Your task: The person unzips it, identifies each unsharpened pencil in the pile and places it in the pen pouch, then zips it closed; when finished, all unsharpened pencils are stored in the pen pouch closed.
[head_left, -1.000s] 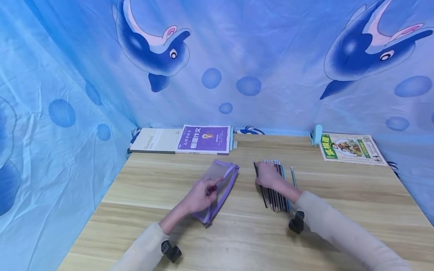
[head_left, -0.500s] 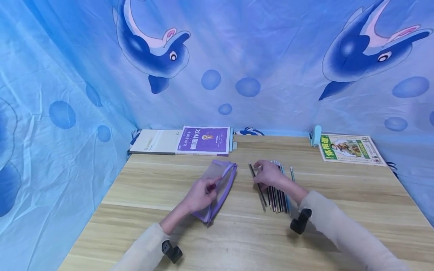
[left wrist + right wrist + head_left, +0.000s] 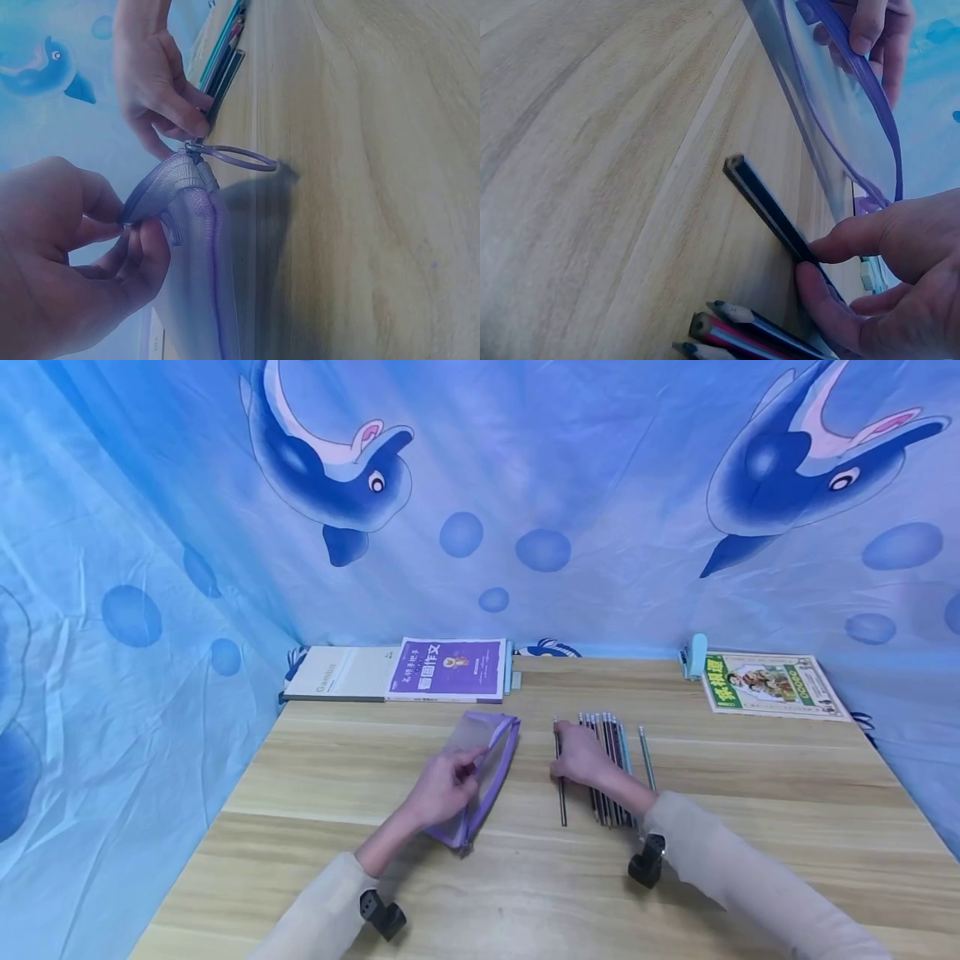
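Observation:
My left hand (image 3: 442,789) pinches the opening edge of a see-through pencil pouch (image 3: 465,732) with purple trim. The pouch gapes toward the right, and its zipper pull (image 3: 240,158) sticks out at the near end in the left wrist view. Between thumb and fingers, my right hand (image 3: 581,756) pinches a dark pencil (image 3: 769,210), its unsharpened end pointing toward me. This pencil is apart from a row of several pencils (image 3: 606,806) to its right, partly covered by my right hand and wrist. Some of those show sharpened tips in the right wrist view.
A teal pencil (image 3: 647,756) lies by itself right of the row. Behind the pouch are a purple book (image 3: 450,670) and a pale notebook (image 3: 337,672). A green-and-white booklet (image 3: 772,685) lies at the back right beside a light-blue clip (image 3: 696,657).
My right hand has drawn the dark pencil left from the row, and its near end has swung left. My left hand stays at the pouch opening.

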Action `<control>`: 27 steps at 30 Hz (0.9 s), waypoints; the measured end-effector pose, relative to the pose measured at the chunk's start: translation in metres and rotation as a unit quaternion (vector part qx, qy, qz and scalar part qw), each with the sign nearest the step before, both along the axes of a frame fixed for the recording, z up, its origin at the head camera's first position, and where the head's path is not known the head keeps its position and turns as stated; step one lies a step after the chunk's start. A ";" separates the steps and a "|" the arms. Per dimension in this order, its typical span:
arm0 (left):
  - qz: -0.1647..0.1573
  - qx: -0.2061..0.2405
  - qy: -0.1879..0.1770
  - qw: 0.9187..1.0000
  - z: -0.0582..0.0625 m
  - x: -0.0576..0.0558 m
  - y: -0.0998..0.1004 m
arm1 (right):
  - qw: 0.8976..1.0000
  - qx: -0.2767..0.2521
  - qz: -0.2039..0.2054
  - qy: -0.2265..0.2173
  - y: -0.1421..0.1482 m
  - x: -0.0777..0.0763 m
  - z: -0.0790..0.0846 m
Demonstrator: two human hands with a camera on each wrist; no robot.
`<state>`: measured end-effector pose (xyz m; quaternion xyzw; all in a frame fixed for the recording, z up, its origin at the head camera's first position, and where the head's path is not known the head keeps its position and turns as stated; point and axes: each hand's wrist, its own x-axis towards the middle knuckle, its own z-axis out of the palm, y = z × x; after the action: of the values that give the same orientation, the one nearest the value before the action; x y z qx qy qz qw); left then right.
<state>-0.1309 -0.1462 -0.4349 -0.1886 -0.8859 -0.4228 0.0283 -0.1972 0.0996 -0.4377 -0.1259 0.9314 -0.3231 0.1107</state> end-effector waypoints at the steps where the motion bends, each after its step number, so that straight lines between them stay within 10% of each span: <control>1: -0.001 0.001 0.003 1.000 0.000 0.000 0.000 | 1.000 0.003 0.003 0.003 0.000 0.000 0.000; 27: 0.024 0.003 0.021 0.999 -0.002 -0.002 0.000 | 0.999 -0.018 -0.039 -0.033 -0.003 -0.005 0.001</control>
<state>-0.1327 -0.1457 -0.4371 -0.1764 -0.8882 -0.4204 0.0578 -0.2024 0.0971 -0.4370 -0.0812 0.9256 -0.3476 0.1261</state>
